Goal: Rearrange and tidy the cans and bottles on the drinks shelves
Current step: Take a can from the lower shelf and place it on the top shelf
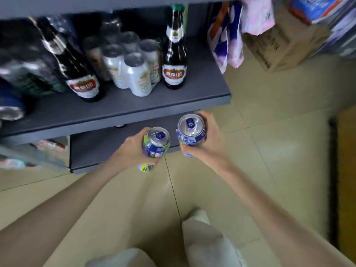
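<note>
My left hand (133, 149) grips a blue and green can (155, 144) around its body, top facing up. Beside it, my right hand (209, 139) grips a blue and white can (189, 132) the same way. Both cans hang in the air just below and in front of the grey shelf (125, 110). On that shelf stand a cluster of several white cans (134, 68), a dark beer bottle (175, 53) to their right and another dark bottle (77, 74) to their left.
A lower grey shelf (100, 149) sits under my hands, with packaged goods (28, 155) at its left. More cans and dark packs (15, 83) fill the shelf's left end. Hanging bags (227, 35) and a cardboard box (283, 47) stand to the right. Tiled floor lies below.
</note>
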Demonstrator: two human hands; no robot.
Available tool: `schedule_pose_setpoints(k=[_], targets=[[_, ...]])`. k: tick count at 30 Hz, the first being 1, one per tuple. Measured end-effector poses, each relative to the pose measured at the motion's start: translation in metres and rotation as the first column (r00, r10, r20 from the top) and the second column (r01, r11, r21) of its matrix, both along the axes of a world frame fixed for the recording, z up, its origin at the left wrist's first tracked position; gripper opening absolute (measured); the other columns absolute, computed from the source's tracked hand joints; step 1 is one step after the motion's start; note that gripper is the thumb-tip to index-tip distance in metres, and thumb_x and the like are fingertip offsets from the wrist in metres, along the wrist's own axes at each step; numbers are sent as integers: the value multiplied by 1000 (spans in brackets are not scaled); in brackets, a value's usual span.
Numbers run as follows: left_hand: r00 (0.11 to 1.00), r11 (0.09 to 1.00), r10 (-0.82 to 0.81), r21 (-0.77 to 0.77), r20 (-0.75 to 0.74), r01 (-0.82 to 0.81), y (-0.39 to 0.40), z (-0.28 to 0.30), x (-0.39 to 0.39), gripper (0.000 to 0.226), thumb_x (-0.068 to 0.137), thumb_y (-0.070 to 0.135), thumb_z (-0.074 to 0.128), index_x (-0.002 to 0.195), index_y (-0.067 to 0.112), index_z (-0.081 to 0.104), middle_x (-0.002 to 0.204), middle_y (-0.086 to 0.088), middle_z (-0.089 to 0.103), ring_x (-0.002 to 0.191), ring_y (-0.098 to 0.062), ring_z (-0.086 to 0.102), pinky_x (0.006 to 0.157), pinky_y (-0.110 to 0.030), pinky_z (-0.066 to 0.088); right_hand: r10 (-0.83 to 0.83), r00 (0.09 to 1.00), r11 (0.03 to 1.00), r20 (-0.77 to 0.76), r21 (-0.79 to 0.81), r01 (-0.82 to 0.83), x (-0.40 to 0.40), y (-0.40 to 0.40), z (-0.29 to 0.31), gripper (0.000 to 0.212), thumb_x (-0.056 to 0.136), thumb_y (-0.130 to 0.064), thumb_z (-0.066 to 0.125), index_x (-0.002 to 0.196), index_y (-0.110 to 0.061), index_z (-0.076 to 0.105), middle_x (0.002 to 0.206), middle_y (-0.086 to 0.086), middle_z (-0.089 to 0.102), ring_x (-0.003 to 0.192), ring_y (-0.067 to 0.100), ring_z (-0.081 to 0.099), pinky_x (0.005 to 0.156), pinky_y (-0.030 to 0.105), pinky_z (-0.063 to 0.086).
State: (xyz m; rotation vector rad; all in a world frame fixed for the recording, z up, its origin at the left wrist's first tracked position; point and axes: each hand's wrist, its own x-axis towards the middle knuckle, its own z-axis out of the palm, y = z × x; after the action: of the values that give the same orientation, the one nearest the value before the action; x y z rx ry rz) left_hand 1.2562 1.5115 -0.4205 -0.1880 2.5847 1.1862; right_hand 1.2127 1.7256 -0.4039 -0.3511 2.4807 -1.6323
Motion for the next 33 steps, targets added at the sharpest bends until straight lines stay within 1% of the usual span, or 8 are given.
schedule_pose_setpoints(k=[5, 7, 10, 14, 18, 27, 30, 33], targets=[[987, 989, -147, -6, -65, 147, -5, 187, 23, 66, 39, 47, 75, 99, 45, 46, 89, 24, 61, 81, 9, 58, 72, -13, 42, -47, 981, 999, -189, -11, 46, 19, 3, 216, 83, 54, -13, 87, 120, -30, 40, 108, -24, 54, 102, -1, 55, 89, 13, 41], [971, 981, -190, 17, -148, 195, -14, 270, 27, 78, 39, 50, 74, 112, 38, 50, 94, 23, 64, 86, 10, 59, 80, -17, 47, -82, 945, 997, -317, -27, 78, 22, 2, 303, 81, 55, -14, 87, 119, -28, 40, 109, -22, 53, 101, -4, 54, 88, 12, 41], [910, 960, -274, -22, -311, 281, -26, 398, 20, 92, 40, 55, 70, 124, 24, 48, 100, 18, 64, 89, 9, 58, 83, -5, 42, -84, 856, 996, -511, -16, 88, 25, 0, 423, 81, 59, -14, 87, 122, -27, 37, 112, -25, 47, 102, -11, 49, 90, 7, 37], [793, 959, -225, 15, -566, 283, -33, 532, 19, 81, 44, 49, 79, 118, 36, 46, 102, 15, 66, 91, 4, 61, 85, -17, 48, -118, 701, 992, -703, -61, 106, 29, -11, 546, 78, 64, -16, 84, 126, -18, 37, 115, -23, 43, 106, -1, 48, 92, 10, 37], [710, 974, -77, 100, -700, 205, -43, 621, 24, 74, 43, 44, 82, 108, 37, 48, 98, 21, 66, 87, 8, 61, 83, -15, 48, -204, 596, 979, -777, -177, 104, 22, -25, 626, 78, 66, -17, 83, 128, -11, 36, 117, -14, 46, 108, 1, 50, 91, 12, 41], [514, 979, 163, 203, -842, 22, -39, 732, 8, 65, 47, 42, 88, 99, 39, 50, 93, 22, 65, 83, 9, 63, 73, -11, 50, -297, 513, 924, -805, -378, -58, -29, -46, 724, 68, 72, -14, 80, 122, -19, 32, 112, -21, 40, 97, -29, 41, 80, -2, 34], [441, 950, 301, 304, -846, -64, -45, 754, -15, 52, 63, 18, 84, 102, 29, 51, 93, 16, 65, 73, 11, 63, 65, -7, 48, -252, 516, 926, -819, -360, -119, -58, -50, 746, 69, 73, -20, 80, 123, -22, 33, 115, -21, 41, 101, -22, 44, 86, 4, 36], [354, 892, 452, 409, -819, -194, -53, 771, -37, 51, 67, 18, 82, 107, 21, 49, 89, 15, 62, 68, 10, 61, 57, -3, 44, -164, 565, 926, -809, -323, -194, -83, -59, 760, 75, 72, -24, 81, 129, -21, 33, 121, -12, 44, 106, -6, 46, 93, 9, 35]])
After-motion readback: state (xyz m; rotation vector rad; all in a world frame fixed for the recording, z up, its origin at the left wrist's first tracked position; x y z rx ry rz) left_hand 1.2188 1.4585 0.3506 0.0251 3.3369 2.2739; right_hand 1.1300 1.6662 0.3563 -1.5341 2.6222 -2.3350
